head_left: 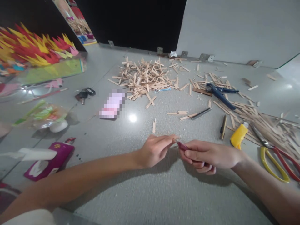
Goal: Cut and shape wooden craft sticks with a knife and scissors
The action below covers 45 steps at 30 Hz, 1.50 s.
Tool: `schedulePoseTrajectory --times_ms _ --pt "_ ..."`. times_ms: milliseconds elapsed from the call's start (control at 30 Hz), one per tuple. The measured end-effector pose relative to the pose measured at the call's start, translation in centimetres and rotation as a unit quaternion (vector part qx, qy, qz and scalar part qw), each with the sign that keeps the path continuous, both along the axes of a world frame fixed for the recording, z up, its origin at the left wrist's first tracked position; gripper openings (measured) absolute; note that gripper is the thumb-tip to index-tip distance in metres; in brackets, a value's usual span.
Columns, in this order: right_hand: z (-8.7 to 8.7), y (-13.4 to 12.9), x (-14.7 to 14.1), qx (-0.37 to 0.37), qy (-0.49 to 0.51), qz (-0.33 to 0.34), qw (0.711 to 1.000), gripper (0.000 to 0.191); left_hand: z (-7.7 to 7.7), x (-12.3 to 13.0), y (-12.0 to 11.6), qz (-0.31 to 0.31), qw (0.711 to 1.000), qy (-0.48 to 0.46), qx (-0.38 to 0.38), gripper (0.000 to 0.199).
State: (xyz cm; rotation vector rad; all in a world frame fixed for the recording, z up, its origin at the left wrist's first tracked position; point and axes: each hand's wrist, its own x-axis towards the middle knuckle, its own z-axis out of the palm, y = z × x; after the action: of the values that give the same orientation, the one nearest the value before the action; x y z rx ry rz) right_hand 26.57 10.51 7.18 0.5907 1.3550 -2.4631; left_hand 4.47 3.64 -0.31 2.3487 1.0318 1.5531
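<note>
Right hand [206, 155] curls firmly round a dark-red tool [182, 146], its tip right at the fingertips of the left hand [154, 150], pinching what seems a sliver of wood [178, 137], mostly hidden. Out right, red-and-yellow-handled snips [265, 143], then a yellow cutter [237, 136]! Just beyond the left hand lies a notched stick [154, 126]; farther, heaped wooden sticks [145, 76] before a black panel [136, 25].

Moderately bright light is received from above and mirrored as a white glare spot on the grey surface [140, 193]. Soft shadows are cast beneath the left hand [153, 151] and right hand [206, 153]. Little light is returned by the black panel [136, 23]. Outer edges are blurred and stretched; the pink rectangle [112, 104] is pixelated.
</note>
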Motion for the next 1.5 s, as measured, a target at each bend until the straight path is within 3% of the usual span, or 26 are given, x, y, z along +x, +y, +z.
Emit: schedulePoseTrajectory --times_ms 133,233,333,400,467,567,600,667,767,900,967,1067,1133,1233,1400,1500 --pt "0.9 0.3 0.0 0.132 -0.018 -0.010 0.991 0.048 0.0 -0.1 0.2 -0.018 1.000 -0.020 -0.002 0.028" --pt "1.6 -0.4 -0.3 0.336 -0.049 -0.067 0.938 0.041 -0.1 0.0 0.4 0.008 0.998 -0.048 -0.048 0.028" --pt "1.9 -0.9 -0.4 0.545 -0.084 -0.098 0.829 0.027 -0.2 0.2 0.4 0.012 0.988 -0.079 -0.134 0.036" --pt "1.8 -1.2 -0.3 0.651 -0.094 -0.075 0.750 0.022 -0.1 0.2 0.5 -0.014 0.977 -0.081 -0.199 0.045" --pt "1.5 -1.7 -0.1 0.746 -0.107 -0.026 0.656 0.030 0.1 0.1 0.7 -0.047 0.963 -0.079 -0.255 0.048" --pt "0.9 -2.4 -0.2 0.848 -0.138 0.051 0.509 0.047 0.4 0.1 0.9 -0.073 0.941 -0.077 -0.321 0.043" --pt "0.7 -2.6 -0.4 0.866 -0.147 0.067 0.472 0.048 0.4 0.0 1.0 -0.075 0.937 -0.072 -0.333 0.040" --pt "0.3 -2.8 -0.9 0.883 -0.165 0.085 0.431 0.044 0.2 0.0 1.0 -0.070 0.937 -0.050 -0.338 0.037" --pt "-0.3 -2.4 -1.6 0.877 -0.197 0.101 0.426 0.037 -0.4 0.0 1.1 -0.056 0.944 -0.002 -0.325 0.043" --pt "-0.4 -2.0 -2.3 0.840 -0.223 0.088 0.486 0.032 -1.0 0.1 1.4 -0.030 0.949 0.047 -0.310 0.054" --pt "-0.2 -2.6 -2.8 0.812 -0.229 0.030 0.536 0.033 -0.8 0.3 1.4 -0.021 0.945 0.064 -0.321 0.052" --pt "0.2 -4.7 -3.9 0.746 -0.191 -0.133 0.624 0.044 -0.3 0.5 1.3 -0.014 0.939 0.082 -0.335 0.045" --pt "0.3 -5.7 -4.3 0.703 -0.163 -0.214 0.659 0.051 -0.1 0.5 1.2 -0.020 0.943 0.079 -0.323 0.043" --pt "0.0 -5.3 -4.3 0.704 -0.168 -0.213 0.657 0.049 -0.6 0.3 1.3 -0.020 0.951 0.056 -0.303 0.041" --pt "-0.5 -1.9 -3.4 0.770 -0.223 -0.034 0.597 0.028 -1.8 0.1 1.7 0.006 0.965 0.055 -0.258 0.048" --pt "-0.1 -2.3 -3.7 0.770 -0.242 -0.019 0.590 0.029 -1.7 0.2 1.5 0.015 0.963 0.072 -0.258 0.050"
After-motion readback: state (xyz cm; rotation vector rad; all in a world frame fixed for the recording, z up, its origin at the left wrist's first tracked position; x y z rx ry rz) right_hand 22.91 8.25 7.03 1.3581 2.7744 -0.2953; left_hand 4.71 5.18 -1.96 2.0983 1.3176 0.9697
